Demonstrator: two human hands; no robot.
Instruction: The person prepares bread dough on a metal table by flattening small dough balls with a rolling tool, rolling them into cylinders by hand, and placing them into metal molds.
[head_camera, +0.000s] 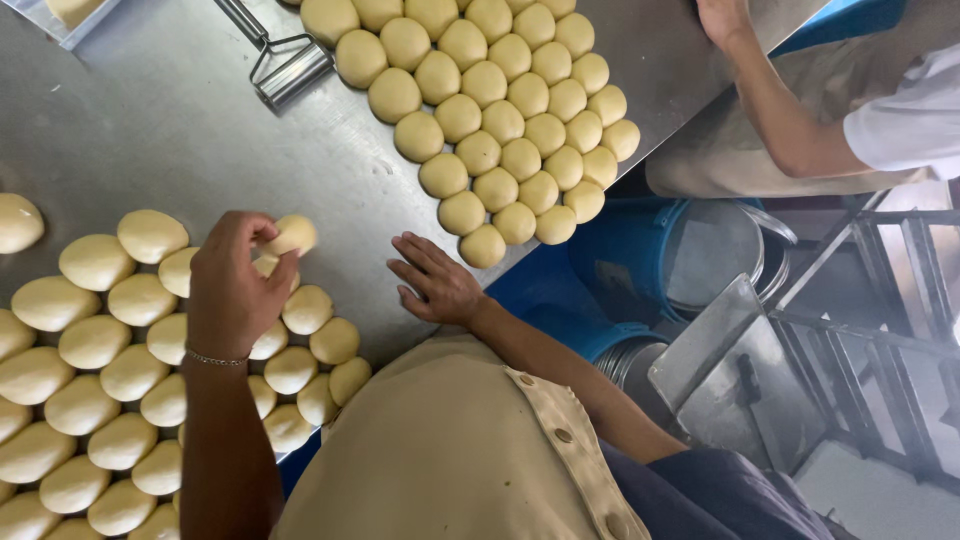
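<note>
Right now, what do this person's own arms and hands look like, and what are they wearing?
Both arms are bare to the hands, with no gloves or sleeves in view. The left hand has a thin silver chain bracelet at the wrist. The right hand wears nothing. A beige apron with round buttons covers the body.

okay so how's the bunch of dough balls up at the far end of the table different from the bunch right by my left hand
The far batch is round balls packed in tidy diagonal rows; the near batch is larger, oval pieces laid more loosely. The far batch lies untouched, while your left hand pinches one piece above the near batch; your right hand rests flat on the steel table between them. Both are pale yellow, smooth and sit directly on the table.
</note>
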